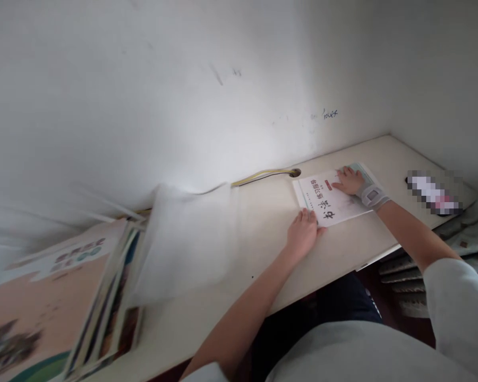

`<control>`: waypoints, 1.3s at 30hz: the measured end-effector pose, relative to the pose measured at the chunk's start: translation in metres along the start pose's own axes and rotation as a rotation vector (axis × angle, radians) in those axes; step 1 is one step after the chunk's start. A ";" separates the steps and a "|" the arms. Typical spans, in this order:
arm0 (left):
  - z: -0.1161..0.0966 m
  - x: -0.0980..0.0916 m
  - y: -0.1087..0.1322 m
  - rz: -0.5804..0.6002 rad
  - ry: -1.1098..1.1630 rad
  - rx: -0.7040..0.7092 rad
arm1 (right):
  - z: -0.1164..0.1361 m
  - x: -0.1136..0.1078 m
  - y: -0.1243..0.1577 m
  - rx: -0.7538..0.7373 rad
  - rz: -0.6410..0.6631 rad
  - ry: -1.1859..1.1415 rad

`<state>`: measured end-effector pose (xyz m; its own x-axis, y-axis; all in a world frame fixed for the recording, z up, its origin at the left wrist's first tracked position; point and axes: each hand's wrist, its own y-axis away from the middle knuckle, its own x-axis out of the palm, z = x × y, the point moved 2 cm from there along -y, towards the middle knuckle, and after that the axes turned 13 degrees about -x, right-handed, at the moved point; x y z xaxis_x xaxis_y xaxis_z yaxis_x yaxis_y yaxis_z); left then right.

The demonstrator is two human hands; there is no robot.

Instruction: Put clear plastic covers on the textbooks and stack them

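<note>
A white booklet [330,197] with large black characters and a small red label lies flat on the pale desk [263,254]. My left hand [302,233] rests at its near-left corner, fingers bent down onto the edge. My right hand [350,180] lies on the far part of the cover, fingers stretched flat. A grey watch-like band [372,195] sits on my right wrist.
A stack of books and magazines [63,307] leans at the left with white sheets [183,239] beside it. A yellowish cable [263,175] runs into a hole by the wall. A blurred-out object [434,193] lies at the right. White walls close the desk's back and right.
</note>
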<state>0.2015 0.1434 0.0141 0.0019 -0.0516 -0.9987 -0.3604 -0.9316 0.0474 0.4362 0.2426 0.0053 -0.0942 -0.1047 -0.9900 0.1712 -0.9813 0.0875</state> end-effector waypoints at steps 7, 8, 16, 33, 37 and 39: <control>-0.062 0.006 -0.086 -0.042 0.057 0.012 | -0.053 -0.002 -0.049 0.197 -0.060 -0.042; -0.066 0.008 -0.095 -0.044 0.066 0.010 | -0.062 -0.001 -0.054 0.204 -0.064 -0.042; -0.077 0.017 -0.127 -0.106 0.146 0.087 | -0.107 -0.003 -0.087 0.194 -0.066 -0.024; 0.134 -0.031 0.048 -0.128 0.009 -0.508 | 0.023 -0.007 -0.033 -0.348 -0.263 0.183; 0.179 -0.018 0.090 -0.076 0.042 -0.757 | 0.115 0.021 0.030 -0.679 -0.237 0.137; 0.177 -0.014 0.102 -0.062 0.083 -0.719 | 0.151 0.030 0.056 -0.780 -0.209 0.116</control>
<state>-0.0001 0.1128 0.0292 0.0831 0.0080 -0.9965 0.3448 -0.9384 0.0212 0.2949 0.1602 -0.0032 -0.1051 0.1270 -0.9863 0.7992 -0.5794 -0.1598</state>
